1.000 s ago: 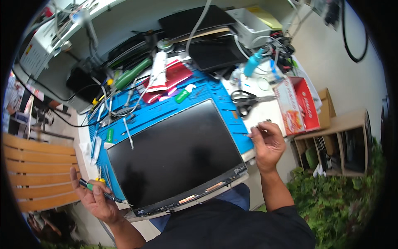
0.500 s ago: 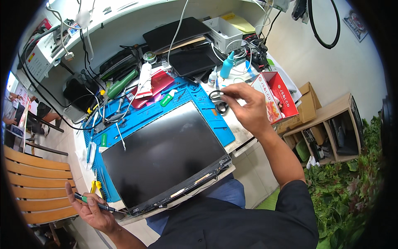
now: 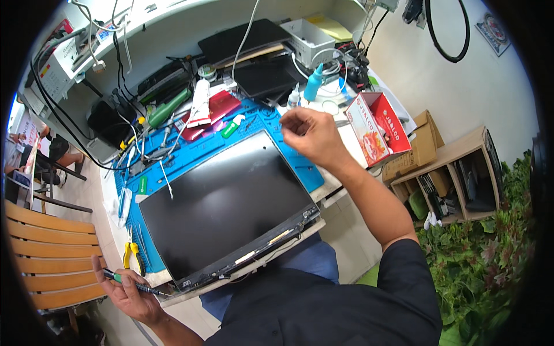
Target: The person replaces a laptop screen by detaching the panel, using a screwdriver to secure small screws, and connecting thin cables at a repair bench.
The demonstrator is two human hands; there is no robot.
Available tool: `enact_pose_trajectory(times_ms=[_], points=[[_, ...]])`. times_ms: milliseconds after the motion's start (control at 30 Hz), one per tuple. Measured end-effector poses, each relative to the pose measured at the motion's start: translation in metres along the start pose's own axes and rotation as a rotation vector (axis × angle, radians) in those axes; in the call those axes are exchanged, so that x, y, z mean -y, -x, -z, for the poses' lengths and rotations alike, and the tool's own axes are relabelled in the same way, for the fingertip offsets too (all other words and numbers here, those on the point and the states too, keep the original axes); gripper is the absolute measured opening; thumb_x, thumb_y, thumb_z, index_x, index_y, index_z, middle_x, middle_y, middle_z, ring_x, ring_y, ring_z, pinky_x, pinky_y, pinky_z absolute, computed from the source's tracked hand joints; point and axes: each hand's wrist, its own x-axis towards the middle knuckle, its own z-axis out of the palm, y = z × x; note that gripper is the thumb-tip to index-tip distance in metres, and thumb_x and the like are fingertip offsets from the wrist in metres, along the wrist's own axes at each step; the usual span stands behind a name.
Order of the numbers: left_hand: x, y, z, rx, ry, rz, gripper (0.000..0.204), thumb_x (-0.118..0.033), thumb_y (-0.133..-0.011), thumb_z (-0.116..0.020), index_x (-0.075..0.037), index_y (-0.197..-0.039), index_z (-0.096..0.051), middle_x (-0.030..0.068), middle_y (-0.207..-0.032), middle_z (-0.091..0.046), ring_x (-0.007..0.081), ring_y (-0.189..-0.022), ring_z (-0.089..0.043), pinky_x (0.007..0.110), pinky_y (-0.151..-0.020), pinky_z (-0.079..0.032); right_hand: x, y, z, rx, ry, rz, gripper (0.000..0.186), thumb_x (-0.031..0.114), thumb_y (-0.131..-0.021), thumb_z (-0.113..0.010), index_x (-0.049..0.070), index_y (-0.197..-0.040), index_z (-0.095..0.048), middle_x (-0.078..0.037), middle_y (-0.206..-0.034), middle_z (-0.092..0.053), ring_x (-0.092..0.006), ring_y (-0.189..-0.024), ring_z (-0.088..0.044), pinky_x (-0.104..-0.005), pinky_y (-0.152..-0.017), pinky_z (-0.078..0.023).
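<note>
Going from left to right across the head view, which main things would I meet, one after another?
Slatted wooden chair, left hand holding a green-and-black screwdriver, black display panel, right hand, open red-and-white box, wooden shelf unit.

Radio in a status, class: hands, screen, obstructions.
Left hand gripping slim tool. Dark screen face up. Right hand near its far-right corner, contents unclear. White cable overlapping its far edge.

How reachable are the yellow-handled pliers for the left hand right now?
Probably yes: the yellow-handled pliers lie just beyond the left hand, with nothing seen covering them. The pen-shaped tool in that hand is the likely hindrance; its fingers may need freeing first.
</note>
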Motion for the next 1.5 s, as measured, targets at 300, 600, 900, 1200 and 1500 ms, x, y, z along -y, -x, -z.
enact_pose_trajectory(times_ms=[300,600,900,1200,1500], points=[[0.004,-0.006,-0.007,0.02,0.036,-0.013,0.068,-0.012,-0.109,-0.056,0.001,-0.167,-0.022,0.0032,-0.075,-0.052,0.0051,-0.063,-0.043,0.018,-0.061,-0.035,-0.007,-0.003,-0.008,0.255,0.301,0.195,0.013,0.009,-0.09,-0.079,0.001,-0.1,-0.076,-0.011,-0.092,-0.068,-0.0263,-0.084,-0.069,-0.0378,-0.076,-0.055],[0.01,-0.011,-0.007,0.014,0.004,-0.006,0.07,-0.009,-0.108,-0.055,0.0,-0.168,-0.02,0.0024,-0.075,-0.053,0.0047,-0.062,-0.045,0.017,-0.061,-0.037,-0.017,-0.012,-0.03,0.391,0.46,0.27,0.011,0.014,-0.093,-0.072,0.003,-0.092,-0.074,-0.013,-0.099,-0.066,-0.0344,-0.103,-0.066,-0.0465,-0.085,-0.058],[0.013,-0.018,-0.009,-0.032,-0.037,0.02,0.07,-0.012,-0.108,-0.058,0.0,-0.168,-0.022,0.0019,-0.073,-0.053,0.0049,-0.061,-0.044,0.018,-0.063,-0.038,-0.038,-0.052,-0.004,0.164,0.557,0.203,0.009,0.011,-0.097,-0.068,0.001,-0.096,-0.067,-0.014,-0.097,-0.066,-0.0368,-0.099,-0.065,-0.0471,-0.085,-0.054],[0.019,-0.02,-0.005,-0.025,-0.055,0.0,0.07,-0.012,-0.109,-0.058,0.0,-0.168,-0.023,0.0014,-0.072,-0.053,0.005,-0.06,-0.044,0.017,-0.061,-0.037,-0.049,-0.056,-0.022,0.208,0.784,0.238,0.01,0.012,-0.096,-0.069,0.002,-0.097,-0.071,-0.013,-0.098,-0.068,-0.0336,-0.098,-0.067,-0.0459,-0.083,-0.057],[0.018,-0.017,-0.001,-0.035,-0.042,-0.005,0.07,-0.015,-0.109,-0.059,-0.001,-0.167,-0.023,0.002,-0.071,-0.053,0.0047,-0.059,-0.044,0.017,-0.061,-0.039,-0.057,-0.057,-0.021,0.233,0.856,0.28,0.01,0.01,-0.092,-0.071,0.003,-0.096,-0.077,-0.011,-0.095,-0.07,-0.0315,-0.097,-0.069,-0.0444,-0.081,-0.059]])
